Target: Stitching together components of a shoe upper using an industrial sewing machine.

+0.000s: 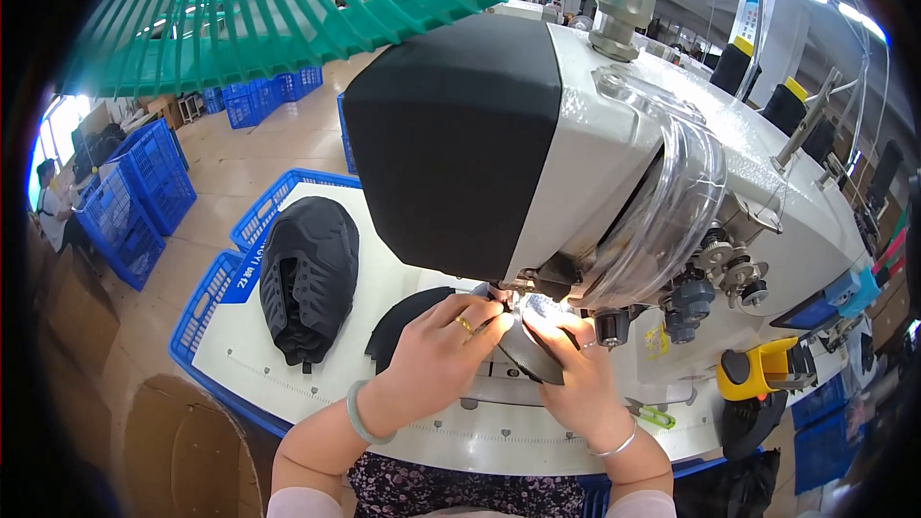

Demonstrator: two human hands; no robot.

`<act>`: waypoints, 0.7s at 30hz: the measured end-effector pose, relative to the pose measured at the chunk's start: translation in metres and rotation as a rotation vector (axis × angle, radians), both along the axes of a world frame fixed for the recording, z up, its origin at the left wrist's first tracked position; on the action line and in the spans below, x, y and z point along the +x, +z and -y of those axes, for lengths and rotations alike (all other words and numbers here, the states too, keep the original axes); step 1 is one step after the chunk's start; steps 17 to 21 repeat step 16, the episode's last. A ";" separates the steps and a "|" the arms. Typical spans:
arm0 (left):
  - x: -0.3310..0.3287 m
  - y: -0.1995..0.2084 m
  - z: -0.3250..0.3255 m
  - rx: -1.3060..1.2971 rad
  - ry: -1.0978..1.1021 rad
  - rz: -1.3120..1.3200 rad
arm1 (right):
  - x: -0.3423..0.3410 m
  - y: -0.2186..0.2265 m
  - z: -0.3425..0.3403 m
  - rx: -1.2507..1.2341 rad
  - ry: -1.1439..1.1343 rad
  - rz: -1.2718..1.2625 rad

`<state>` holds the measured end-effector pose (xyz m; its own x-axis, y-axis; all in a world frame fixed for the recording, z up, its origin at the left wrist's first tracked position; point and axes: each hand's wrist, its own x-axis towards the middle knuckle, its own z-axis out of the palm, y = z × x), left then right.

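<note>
A black shoe upper piece (530, 355) lies under the lit needle area of a white and black sewing machine (451, 144). My left hand (441, 350) pinches its edge beside the needle, fingertips close together. On the other side, my right hand (580, 379) grips the piece with thumb and fingers near the presser foot. Past my left hand spreads a curved black fabric part (403, 321); whether it joins the piece at the needle is hidden by the hand. Further left, a stack of black shoe uppers (309, 278) with open lacing rests on the white table (336, 398).
Green thread snips (657, 417) lie right of my right wrist. A yellow holder (758, 369) stands at the table's right. A green slatted basket (240, 19) overhangs the upper left. Blue crates (153, 173) and a cardboard box (182, 441) stand left; a person (58, 206) sits beyond.
</note>
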<state>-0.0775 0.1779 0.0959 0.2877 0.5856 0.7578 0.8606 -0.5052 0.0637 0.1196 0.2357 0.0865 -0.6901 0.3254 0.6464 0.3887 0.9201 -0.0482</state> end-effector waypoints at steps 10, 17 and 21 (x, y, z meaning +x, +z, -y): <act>-0.001 0.002 0.000 0.062 -0.011 -0.042 | -0.013 -0.009 0.009 0.050 -0.096 -0.129; -0.010 -0.006 -0.004 -0.278 -0.015 0.283 | -0.015 -0.018 0.008 -0.037 -0.138 -0.108; -0.010 -0.006 -0.004 -0.278 -0.015 0.283 | -0.015 -0.018 0.008 -0.037 -0.138 -0.108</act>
